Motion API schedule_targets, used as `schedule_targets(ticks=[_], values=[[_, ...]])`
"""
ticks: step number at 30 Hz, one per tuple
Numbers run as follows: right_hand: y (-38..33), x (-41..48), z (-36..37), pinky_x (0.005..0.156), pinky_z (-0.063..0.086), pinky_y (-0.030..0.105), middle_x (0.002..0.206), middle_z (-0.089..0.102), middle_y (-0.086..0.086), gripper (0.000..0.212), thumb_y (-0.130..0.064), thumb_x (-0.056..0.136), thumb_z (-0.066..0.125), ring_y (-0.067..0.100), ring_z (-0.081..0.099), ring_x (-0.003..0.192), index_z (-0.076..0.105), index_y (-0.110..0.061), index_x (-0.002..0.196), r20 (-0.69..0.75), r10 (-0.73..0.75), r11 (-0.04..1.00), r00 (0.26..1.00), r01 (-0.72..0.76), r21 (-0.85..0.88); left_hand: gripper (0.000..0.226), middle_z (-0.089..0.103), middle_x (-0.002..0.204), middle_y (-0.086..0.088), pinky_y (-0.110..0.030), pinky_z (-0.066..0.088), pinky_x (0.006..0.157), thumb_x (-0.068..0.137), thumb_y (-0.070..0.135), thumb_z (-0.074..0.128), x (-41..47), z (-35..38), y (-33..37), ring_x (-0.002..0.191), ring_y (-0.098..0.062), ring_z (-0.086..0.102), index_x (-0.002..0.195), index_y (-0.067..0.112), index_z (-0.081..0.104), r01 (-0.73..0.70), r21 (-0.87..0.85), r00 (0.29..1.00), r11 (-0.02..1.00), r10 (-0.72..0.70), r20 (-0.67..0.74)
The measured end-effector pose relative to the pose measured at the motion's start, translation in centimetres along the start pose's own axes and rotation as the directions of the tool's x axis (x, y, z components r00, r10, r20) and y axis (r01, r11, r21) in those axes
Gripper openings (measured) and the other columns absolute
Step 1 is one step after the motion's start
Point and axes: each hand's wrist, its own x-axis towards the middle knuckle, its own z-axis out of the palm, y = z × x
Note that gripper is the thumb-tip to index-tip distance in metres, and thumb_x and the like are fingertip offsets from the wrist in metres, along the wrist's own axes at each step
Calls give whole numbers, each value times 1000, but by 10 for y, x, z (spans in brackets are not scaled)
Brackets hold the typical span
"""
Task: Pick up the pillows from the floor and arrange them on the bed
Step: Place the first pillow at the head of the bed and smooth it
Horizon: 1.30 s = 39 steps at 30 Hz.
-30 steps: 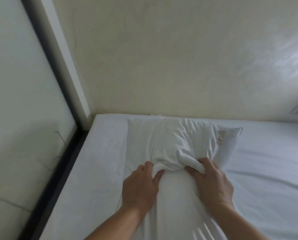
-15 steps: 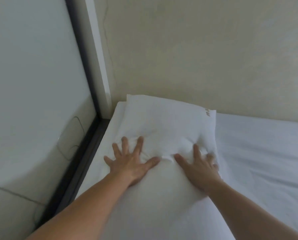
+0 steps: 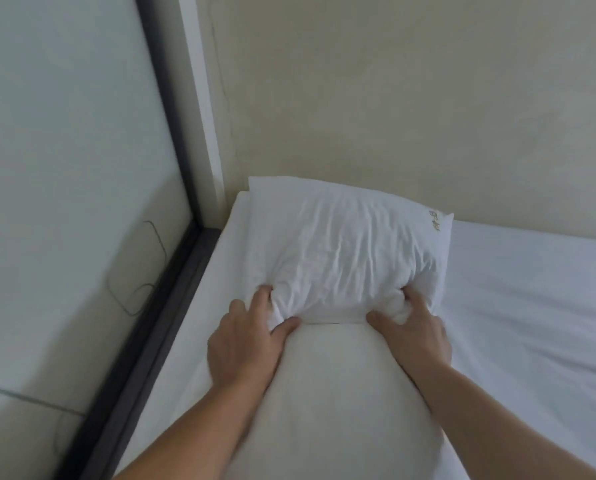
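A white pillow [image 3: 341, 244] with small gold embroidery at its far right corner lies at the head of the bed [image 3: 532, 289], in the left corner against the wall. My left hand [image 3: 248, 337] grips a bunch of the pillowcase fabric at the pillow's near left edge. My right hand [image 3: 411, 327] pinches the fabric at the near right edge. A cream-coloured bulge of the pillow [image 3: 338, 403] runs from between my hands toward me.
A beige wall [image 3: 393, 98] stands right behind the pillow. A frosted glass panel [image 3: 64, 168] with a dark frame [image 3: 158, 323] runs along the bed's left side. White sheet stretches out to the right of the pillow.
Half a second ago both hands lay flat with fingers spread on the pillow. Now they have curled and gathered the fabric at its near edge. The view has tilted slightly.
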Motion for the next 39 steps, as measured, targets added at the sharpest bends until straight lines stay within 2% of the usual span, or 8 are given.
schedule_targets(ticks=[8,13,16,23,28,34,36,39], values=[[-32,-7,-35,101,30,47,134,37,15,56,-46,89,50,37,39,122,35,-31,141,-131,-130,982,983,109,-157,70,37,135,-16,-48,25,102,85,71,27,25,-36,-1,123,-35,37,145,35,24,-3,148,999,989,10,-44],[-69,14,-1,115,8,54,161,0,-7,58,-59,92,19,22,2,147,6,-46,146,87,-553,791,828,555,-258,70,-9,162,1,-55,-15,111,84,68,-5,73,-4,56,146,-28,-16,148,42,0,-356,124,934,926,351,63],[-30,22,33,116,-8,52,160,-11,-12,59,-55,94,15,14,-14,146,1,-40,149,262,-410,813,874,480,-329,72,-25,158,7,-52,-18,113,80,69,-7,52,47,45,143,-21,-27,147,43,-10,-392,201,901,898,330,283],[0,-3,-17,116,7,53,162,0,2,67,-49,92,20,27,3,146,3,-25,151,63,147,961,987,-127,-246,82,-24,159,-4,-56,-13,114,79,74,-1,6,8,8,144,-20,-23,149,33,-15,-10,250,920,968,-89,382],[5,-76,1,114,-8,40,157,-13,-17,64,-64,89,13,10,-13,145,-3,-44,148,270,-515,794,813,572,-207,77,-28,156,1,-57,-20,108,75,77,-12,-59,-11,36,144,-24,-23,143,43,-22,-178,162,954,971,129,272],[101,-119,-43,115,11,55,162,1,-2,65,-57,92,18,25,7,147,2,-33,150,289,138,960,947,-56,-276,84,-22,160,0,-67,-3,110,67,84,-13,-149,-21,-39,146,-26,-16,142,48,-20,145,320,891,936,-264,369],[115,-164,-56,117,10,51,162,-6,-3,66,-59,92,19,23,1,148,-4,-35,149,245,-85,946,966,155,-286,86,-15,161,-4,-68,1,110,67,82,-17,-181,-38,-40,146,-32,-9,145,46,-16,238,338,887,910,-346,306],[113,-220,-56,116,-5,42,156,-21,-15,65,-66,89,11,11,-18,144,-12,-44,146,334,-545,782,769,610,-129,74,-25,158,-3,-67,2,111,72,76,-19,-221,-46,4,146,-32,-14,140,47,-27,123,297,936,947,-210,281]])
